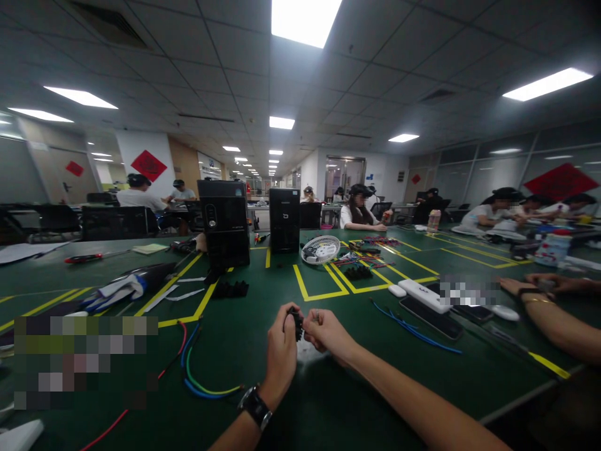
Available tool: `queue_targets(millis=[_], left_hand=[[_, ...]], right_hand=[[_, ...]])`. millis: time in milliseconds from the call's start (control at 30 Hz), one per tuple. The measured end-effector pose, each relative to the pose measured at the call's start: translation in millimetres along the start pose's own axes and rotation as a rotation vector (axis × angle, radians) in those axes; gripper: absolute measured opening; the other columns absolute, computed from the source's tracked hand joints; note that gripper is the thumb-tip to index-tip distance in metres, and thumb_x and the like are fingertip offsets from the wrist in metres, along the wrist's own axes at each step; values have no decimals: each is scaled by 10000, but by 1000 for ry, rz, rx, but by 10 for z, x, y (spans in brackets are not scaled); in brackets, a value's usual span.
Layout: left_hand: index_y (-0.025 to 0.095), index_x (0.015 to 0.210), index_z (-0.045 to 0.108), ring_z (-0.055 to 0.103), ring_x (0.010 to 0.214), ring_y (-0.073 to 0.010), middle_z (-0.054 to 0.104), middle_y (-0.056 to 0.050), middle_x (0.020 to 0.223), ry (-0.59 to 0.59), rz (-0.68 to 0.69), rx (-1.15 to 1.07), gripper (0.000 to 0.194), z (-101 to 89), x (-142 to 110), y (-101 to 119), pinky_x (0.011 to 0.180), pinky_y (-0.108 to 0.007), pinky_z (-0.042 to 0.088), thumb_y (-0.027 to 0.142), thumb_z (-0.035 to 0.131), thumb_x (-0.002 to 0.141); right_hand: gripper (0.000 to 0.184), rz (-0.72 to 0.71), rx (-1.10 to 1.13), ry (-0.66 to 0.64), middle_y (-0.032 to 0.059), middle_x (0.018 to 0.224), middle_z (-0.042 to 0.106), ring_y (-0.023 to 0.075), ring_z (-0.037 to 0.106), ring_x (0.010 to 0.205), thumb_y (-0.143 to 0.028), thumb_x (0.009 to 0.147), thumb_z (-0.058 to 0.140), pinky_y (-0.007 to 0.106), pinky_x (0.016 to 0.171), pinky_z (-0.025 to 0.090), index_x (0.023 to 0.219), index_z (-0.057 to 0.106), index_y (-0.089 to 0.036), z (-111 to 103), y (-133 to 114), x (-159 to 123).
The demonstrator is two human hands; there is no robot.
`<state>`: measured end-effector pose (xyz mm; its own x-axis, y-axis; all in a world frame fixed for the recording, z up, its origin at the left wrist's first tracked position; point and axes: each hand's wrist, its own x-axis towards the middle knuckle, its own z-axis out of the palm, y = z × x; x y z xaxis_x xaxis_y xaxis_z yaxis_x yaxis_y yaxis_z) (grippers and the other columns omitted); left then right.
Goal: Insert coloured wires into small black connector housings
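My left hand (282, 343), with a watch on the wrist, is closed around a small black terminal block (296, 322) with a ridged edge and holds it upright above the table. Close against its right side, my right hand (327, 332) is pinched, fingertips together. Whatever lies between those fingertips is too small to make out. Similar black toothed blocks (231, 289) lie farther back on the green table (263, 307). Blue and green wires (190, 369) curve to the left of my hands, and blue wires (413, 329) lie to their right.
Two black boxes (225, 232) stand at the back, beside a white basket (320, 250). Phones (432, 316) and a white power bank (425, 295) lie right. A co-worker's hands (526, 288) rest at the right edge. A screwdriver (84, 257) and gloves (117, 291) lie left.
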<state>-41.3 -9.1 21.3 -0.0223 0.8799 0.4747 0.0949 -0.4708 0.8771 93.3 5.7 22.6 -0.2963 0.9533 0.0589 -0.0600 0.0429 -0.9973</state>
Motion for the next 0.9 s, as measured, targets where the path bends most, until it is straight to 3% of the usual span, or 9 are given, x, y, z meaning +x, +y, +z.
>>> queue_targets(millis=[267,433,567,700,800,900], left_hand=[[176,988,578,571,803,-176,621,-41,867,-90,75,109,307,-63,28,-55,735,-273,409,335,325,913],[175,990,593,566,764,-169,617,-36,838,-128,114,176,308,-92,52,-52,708,-271,399,334,342,910],[164,980,602,573,756,-172,625,-44,830,-73,34,45,326,-70,116,8,687,-266,418,382,375,895],[142,969,610,590,738,-186,630,-53,781,35,-92,-164,426,-133,246,-13,675,-279,444,481,367,881],[141,946,628,593,749,-190,632,-54,784,104,-89,-146,443,-227,307,-94,693,-287,445,510,396,864],[141,901,647,596,735,-195,641,-64,788,111,-74,-101,451,-270,310,-170,674,-294,447,525,419,846]], right_hand=[[341,4,-77,-39,-72,461,523,31,309,327,-440,714,676,165,335,166,705,450,-186,-52,-106,-41],[362,-4,-61,-75,-66,472,528,36,316,328,-458,703,684,167,338,181,711,444,-187,-68,-97,-25],[392,-44,-90,-99,-57,522,533,48,345,363,-547,765,599,172,371,226,775,441,-189,-41,-63,-11],[335,-174,-340,-141,-42,560,515,76,408,466,-495,860,498,188,456,285,814,530,-165,5,-78,-67],[353,-239,-520,-132,-40,557,457,89,418,521,-439,886,467,199,508,305,736,604,-151,20,-99,-97],[390,-210,-550,-64,-53,501,379,88,346,468,-435,897,435,206,466,252,727,641,-152,4,-152,-91]])
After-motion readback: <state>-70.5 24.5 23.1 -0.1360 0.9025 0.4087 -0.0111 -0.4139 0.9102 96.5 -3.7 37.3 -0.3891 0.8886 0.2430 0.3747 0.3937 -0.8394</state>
